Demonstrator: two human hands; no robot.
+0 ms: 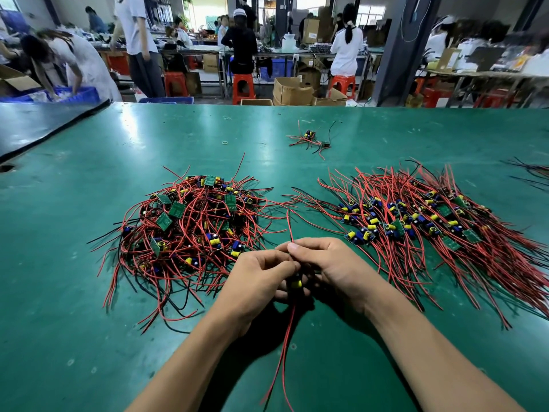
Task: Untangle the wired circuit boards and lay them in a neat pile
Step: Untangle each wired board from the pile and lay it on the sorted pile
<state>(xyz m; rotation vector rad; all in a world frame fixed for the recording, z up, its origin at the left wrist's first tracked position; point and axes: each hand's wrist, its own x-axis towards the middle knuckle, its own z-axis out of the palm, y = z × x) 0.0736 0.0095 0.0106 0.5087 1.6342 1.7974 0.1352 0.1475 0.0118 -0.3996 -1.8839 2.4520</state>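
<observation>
**Wired board held between heap and pile.** One wired board (295, 283), its yellow capacitor showing, was held between both hands just above the green table mat (89, 322). It lay between the tangled heap (190, 224) on the left and the combed-out pile (430, 221) on the right. The left hand (261, 275) pinched the leads beside the board with curled fingers. The right hand (323, 263) curled round the board from the other side, its thumb against the red lead (289, 224) that rose from the grip. More leads trailed down toward the near edge of the mat.

The board was judged light, small and rigid, and its leads limp yet springy, with solder joints likely to be the weak point. It was best held by the board's edges, with each lead drawn through the fingers rather than tugged.

The heap's outlying strands reached close to the rising lead and could have snagged it. The pile's fanned leads lay just beside the right hand. Well apart at the far side lay a few stray boards (312, 138) and a rubber band (225, 142). Black leads (531, 171) crossed the right edge, and people worked at benches beyond
</observation>
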